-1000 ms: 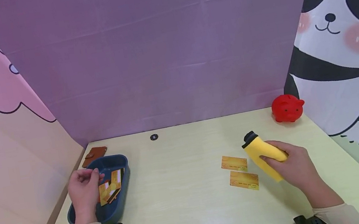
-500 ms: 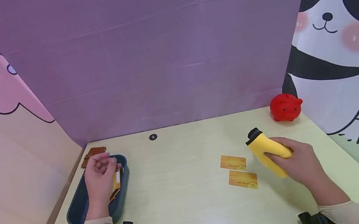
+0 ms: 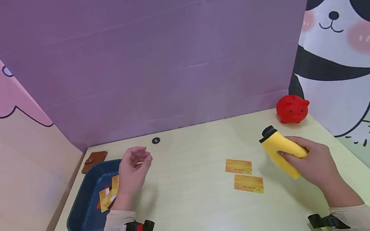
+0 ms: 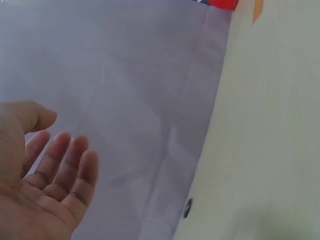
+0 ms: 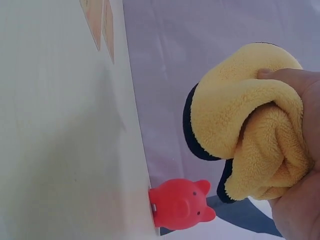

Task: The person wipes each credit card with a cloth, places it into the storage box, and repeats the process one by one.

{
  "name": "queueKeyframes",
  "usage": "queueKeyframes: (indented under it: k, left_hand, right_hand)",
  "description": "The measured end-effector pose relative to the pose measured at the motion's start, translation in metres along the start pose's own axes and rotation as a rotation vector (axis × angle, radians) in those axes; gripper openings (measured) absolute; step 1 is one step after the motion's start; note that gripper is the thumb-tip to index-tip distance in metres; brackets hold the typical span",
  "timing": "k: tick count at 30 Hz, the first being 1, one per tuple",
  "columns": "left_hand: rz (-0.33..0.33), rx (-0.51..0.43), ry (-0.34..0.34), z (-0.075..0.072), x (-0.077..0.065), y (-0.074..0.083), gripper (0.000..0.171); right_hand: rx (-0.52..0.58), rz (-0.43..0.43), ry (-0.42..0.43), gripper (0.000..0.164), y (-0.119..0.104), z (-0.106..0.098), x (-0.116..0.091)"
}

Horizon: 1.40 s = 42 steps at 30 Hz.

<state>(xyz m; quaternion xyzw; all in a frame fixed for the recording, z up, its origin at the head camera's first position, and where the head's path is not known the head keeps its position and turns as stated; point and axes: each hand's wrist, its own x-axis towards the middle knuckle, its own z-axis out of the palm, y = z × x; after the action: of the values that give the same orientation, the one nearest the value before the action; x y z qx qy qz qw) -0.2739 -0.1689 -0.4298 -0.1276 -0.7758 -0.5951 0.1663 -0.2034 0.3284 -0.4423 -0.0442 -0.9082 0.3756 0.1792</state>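
My right hand (image 3: 316, 163) grips a folded yellow towel (image 3: 281, 148) with dark edging, held above the table right of two gold bank cards (image 3: 238, 166). In the right wrist view the towel (image 5: 225, 120) is bunched between thumb and fingers. My left hand (image 3: 134, 176) hovers over the table beside the blue basin's right side, fingers loosely bent and nothing in them. The left wrist view shows that hand (image 4: 50, 180) with its palm bare. Inside the blue basin (image 3: 77, 217) lie several gold cards (image 3: 107, 196), partly hidden behind my left wrist.
A brown leather wallet (image 3: 94, 160) lies behind the basin. Near the table's back edge is a small black round chip (image 3: 156, 140). The red piggy bank (image 3: 292, 109) stands at the back right corner. Printed cloth walls enclose the table on three sides.
My left hand has moved right, from over the basin to beyond its right side, uncovering the wallet. My right hand has shifted slightly right with the towel.
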Motion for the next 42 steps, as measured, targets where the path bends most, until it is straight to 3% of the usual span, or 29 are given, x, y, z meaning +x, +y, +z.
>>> queueKeyframes:
  k: [6, 12, 27, 34, 42]
  left_hand:
    - [-0.033, 0.009, -0.102, 0.019, 0.004, -0.008, 0.031]
    - [-0.046, 0.002, -0.171, 0.039, 0.009, -0.016, 0.032]
    - [-0.148, -0.023, -0.387, 0.112, 0.011, -0.028, 0.032]
    - [-0.171, 0.013, -0.448, 0.139, 0.009, -0.034, 0.035]
    - [-0.186, 0.028, -0.507, 0.158, 0.008, -0.041, 0.04]
  right_hand:
    - [0.009, 0.067, -0.017, 0.064, 0.004, -0.003, 0.002]
    - [0.004, 0.079, -0.017, 0.065, 0.011, -0.003, 0.004]
    - [0.036, 0.082, -0.026, 0.066, 0.015, -0.001, 0.003]
    - [0.037, 0.094, -0.039, 0.067, 0.013, -0.001, 0.002]
    - [0.026, 0.082, -0.04, 0.066, 0.014, 0.001, 0.002]
